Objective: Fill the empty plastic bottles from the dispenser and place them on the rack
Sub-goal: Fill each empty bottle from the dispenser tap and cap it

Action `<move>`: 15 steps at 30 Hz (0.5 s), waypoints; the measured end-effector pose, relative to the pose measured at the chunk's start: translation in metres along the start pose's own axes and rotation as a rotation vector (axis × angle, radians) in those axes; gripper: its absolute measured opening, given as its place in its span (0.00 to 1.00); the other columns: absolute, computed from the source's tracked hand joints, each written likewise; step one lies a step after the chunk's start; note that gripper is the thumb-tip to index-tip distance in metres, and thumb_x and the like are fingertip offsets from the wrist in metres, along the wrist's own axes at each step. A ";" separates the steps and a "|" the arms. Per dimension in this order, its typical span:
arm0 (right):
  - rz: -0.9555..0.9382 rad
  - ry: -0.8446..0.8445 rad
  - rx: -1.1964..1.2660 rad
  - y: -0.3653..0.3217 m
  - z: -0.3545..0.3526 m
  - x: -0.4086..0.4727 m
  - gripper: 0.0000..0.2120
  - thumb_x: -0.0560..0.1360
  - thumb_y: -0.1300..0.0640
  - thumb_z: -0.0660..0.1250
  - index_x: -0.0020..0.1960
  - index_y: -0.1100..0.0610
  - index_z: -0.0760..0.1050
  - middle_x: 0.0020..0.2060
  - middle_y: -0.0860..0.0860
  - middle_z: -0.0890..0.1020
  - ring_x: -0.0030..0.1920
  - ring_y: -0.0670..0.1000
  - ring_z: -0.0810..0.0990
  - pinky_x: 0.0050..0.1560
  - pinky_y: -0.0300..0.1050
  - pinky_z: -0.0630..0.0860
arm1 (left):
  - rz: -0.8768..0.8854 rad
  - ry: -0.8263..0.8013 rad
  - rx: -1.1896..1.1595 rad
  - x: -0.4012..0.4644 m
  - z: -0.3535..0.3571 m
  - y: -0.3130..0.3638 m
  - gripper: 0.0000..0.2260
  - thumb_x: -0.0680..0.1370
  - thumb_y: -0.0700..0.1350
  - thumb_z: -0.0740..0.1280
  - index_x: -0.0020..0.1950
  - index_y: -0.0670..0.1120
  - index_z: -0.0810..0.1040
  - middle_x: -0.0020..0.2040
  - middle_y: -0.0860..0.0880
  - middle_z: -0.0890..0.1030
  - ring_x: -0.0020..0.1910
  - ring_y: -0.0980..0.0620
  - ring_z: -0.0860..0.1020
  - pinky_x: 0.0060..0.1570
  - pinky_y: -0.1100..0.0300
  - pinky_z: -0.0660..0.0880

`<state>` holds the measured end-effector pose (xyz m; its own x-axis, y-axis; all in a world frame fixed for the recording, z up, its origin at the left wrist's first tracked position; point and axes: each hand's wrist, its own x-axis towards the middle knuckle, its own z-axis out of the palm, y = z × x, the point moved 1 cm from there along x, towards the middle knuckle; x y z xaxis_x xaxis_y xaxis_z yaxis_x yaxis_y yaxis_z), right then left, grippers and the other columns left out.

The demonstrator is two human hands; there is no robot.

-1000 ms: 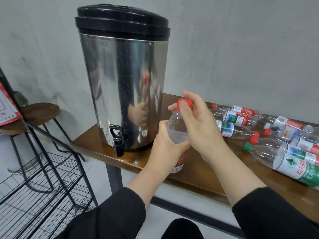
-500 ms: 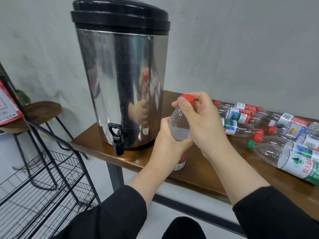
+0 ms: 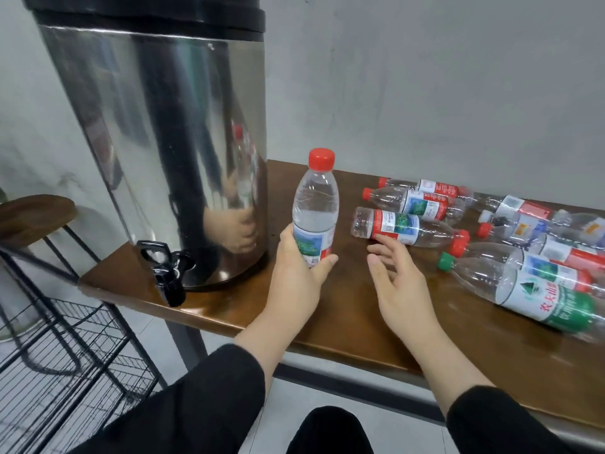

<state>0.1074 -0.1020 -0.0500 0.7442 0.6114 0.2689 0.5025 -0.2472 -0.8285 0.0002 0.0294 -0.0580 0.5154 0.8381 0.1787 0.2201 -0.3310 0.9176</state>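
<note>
My left hand [image 3: 296, 273] grips a clear water bottle [image 3: 316, 204] with a red cap, upright, just right of the steel dispenser [image 3: 157, 136]. Water fills it up to the shoulder. The dispenser's black tap [image 3: 163, 270] juts over the table's front left edge. My right hand [image 3: 397, 283] hovers open above the table, a little right of the bottle, fingers spread and holding nothing. Several empty bottles [image 3: 409, 226] lie on their sides on the right of the table. The black wire rack [image 3: 65, 355] stands on the floor at lower left.
The brown wooden table [image 3: 343, 322] backs onto a grey wall. A large green-labelled bottle [image 3: 537, 290] lies nearest the right front. A round wooden stool [image 3: 29, 217] stands behind the rack at far left.
My right hand has let go of the red cap and dropped down to the right, opening. The left hand still holds the bottle, now lower on its label.
</note>
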 end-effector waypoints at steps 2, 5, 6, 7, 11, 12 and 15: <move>0.022 0.032 -0.034 0.010 -0.002 0.008 0.20 0.83 0.46 0.61 0.74 0.45 0.67 0.62 0.39 0.77 0.56 0.36 0.76 0.57 0.32 0.72 | -0.009 0.030 0.016 0.017 0.010 0.002 0.35 0.76 0.51 0.75 0.76 0.57 0.58 0.70 0.58 0.72 0.66 0.58 0.73 0.59 0.67 0.69; 0.014 0.003 -0.102 0.013 0.002 0.018 0.20 0.83 0.45 0.62 0.73 0.44 0.67 0.59 0.38 0.77 0.55 0.37 0.76 0.58 0.35 0.74 | -0.015 0.051 0.022 0.044 0.025 0.005 0.36 0.77 0.50 0.74 0.79 0.56 0.56 0.74 0.56 0.70 0.71 0.54 0.73 0.63 0.64 0.69; 0.005 -0.011 -0.132 0.014 0.004 0.020 0.20 0.83 0.45 0.62 0.74 0.44 0.67 0.60 0.39 0.77 0.56 0.38 0.76 0.58 0.35 0.74 | -0.021 0.054 0.023 0.052 0.029 0.006 0.37 0.78 0.50 0.74 0.80 0.56 0.55 0.75 0.55 0.69 0.72 0.53 0.72 0.66 0.61 0.69; -0.004 -0.017 -0.155 0.015 0.005 0.022 0.20 0.83 0.45 0.62 0.74 0.44 0.67 0.60 0.39 0.77 0.58 0.39 0.77 0.59 0.37 0.76 | -0.025 0.054 0.022 0.060 0.033 0.007 0.38 0.78 0.50 0.73 0.81 0.56 0.54 0.77 0.55 0.68 0.73 0.52 0.71 0.68 0.59 0.69; -0.026 0.000 -0.160 0.021 0.004 0.024 0.19 0.83 0.44 0.61 0.73 0.44 0.68 0.60 0.40 0.78 0.59 0.40 0.77 0.60 0.39 0.77 | -0.011 0.059 0.068 0.081 0.045 0.000 0.41 0.79 0.48 0.73 0.83 0.55 0.50 0.80 0.53 0.64 0.77 0.50 0.68 0.72 0.53 0.68; -0.023 0.007 -0.157 0.022 0.003 0.025 0.19 0.83 0.43 0.61 0.73 0.44 0.68 0.59 0.39 0.78 0.58 0.40 0.77 0.60 0.38 0.77 | -0.019 0.063 0.083 0.084 0.047 -0.003 0.41 0.79 0.48 0.73 0.84 0.55 0.49 0.80 0.53 0.64 0.77 0.50 0.67 0.73 0.52 0.67; -0.014 0.022 -0.152 0.024 0.003 0.027 0.18 0.83 0.44 0.61 0.72 0.45 0.69 0.59 0.40 0.78 0.58 0.40 0.77 0.58 0.37 0.76 | -0.030 0.071 0.118 0.085 0.049 -0.008 0.43 0.79 0.47 0.73 0.84 0.54 0.47 0.81 0.51 0.64 0.78 0.48 0.67 0.73 0.51 0.67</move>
<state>0.1381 -0.0894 -0.0643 0.7452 0.5993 0.2924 0.5726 -0.3503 -0.7412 0.0830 0.0825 -0.0674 0.4479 0.8758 0.1801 0.3323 -0.3501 0.8758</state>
